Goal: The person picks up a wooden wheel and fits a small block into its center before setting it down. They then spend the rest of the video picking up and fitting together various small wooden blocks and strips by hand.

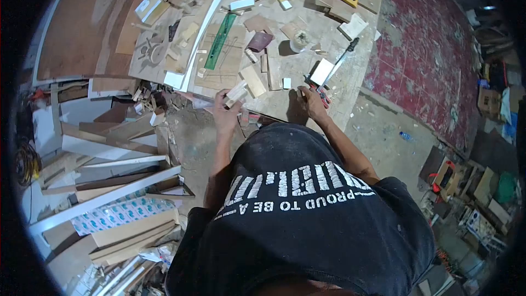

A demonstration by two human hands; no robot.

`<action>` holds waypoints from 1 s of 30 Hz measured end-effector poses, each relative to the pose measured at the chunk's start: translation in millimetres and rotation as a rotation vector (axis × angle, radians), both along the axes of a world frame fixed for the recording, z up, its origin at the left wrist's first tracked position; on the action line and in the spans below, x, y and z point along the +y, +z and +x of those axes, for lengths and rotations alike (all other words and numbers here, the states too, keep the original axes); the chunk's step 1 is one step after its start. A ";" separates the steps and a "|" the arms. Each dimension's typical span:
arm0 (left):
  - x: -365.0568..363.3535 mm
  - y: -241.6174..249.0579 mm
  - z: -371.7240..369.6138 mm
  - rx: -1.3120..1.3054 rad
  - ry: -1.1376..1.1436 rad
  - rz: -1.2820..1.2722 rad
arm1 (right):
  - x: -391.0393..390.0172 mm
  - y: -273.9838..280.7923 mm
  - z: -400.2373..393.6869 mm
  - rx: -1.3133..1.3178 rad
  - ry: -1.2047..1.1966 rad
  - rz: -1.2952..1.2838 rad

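Note:
My left hand [224,114] is at the table's near edge, its fingers closed around a small pale wood block [236,93]. Another light wood piece [252,81] lies right beside that block. My right hand [312,103] rests at the near edge further right, fingers curled; whatever is in them is too small to make out. Close to it lies a red-handled tool [324,97], partly hidden by the hand. A long metal bar with a black end [344,59] runs away from there, next to a white-topped block [322,71]. A small white square piece [287,83] sits between my hands.
Wood offcuts, a green strip [221,41], a dark red sanding sheet [260,41] and a clear cup [300,41] cover the worktable [350,96]. A long white strip [205,35] crosses its left side. Stacked boards [118,170] stand on the floor at left; clutter lies at right.

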State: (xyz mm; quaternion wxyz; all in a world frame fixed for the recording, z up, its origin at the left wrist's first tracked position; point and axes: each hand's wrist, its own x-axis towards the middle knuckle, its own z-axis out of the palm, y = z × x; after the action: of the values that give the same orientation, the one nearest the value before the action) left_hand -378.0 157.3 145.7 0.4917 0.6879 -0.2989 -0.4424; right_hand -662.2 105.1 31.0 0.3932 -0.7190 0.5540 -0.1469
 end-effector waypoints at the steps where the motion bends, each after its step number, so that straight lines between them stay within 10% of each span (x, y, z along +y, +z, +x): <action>1: 5.6 -5.0 -1.8 -0.063 -0.056 -0.015 | -4.1 11.2 3.3 0.000 0.017 0.001; 7: 22.8 -33.4 -15.6 0.009 -0.152 0.004 | -27.2 94.9 36.8 -0.578 -0.024 0.466; 11: 11.8 -21.7 -29.2 0.103 -0.336 -0.084 | -38.1 115.1 55.0 -0.476 0.345 -0.083; 17: -5.2 8.7 -42.4 0.174 -0.325 0.027 | -46.3 98.8 52.7 -0.477 0.389 0.319; 30: 4.8 -42.4 -16.1 0.003 -0.186 0.241 | -62.3 27.6 30.9 -0.182 0.178 -0.209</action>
State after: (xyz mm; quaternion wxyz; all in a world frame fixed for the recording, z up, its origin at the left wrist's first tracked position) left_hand -394.0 162.1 103.3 0.3629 0.7107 -0.3051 -0.5198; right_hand -631.3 42.8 58.6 0.3765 -0.7858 0.4319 -0.2328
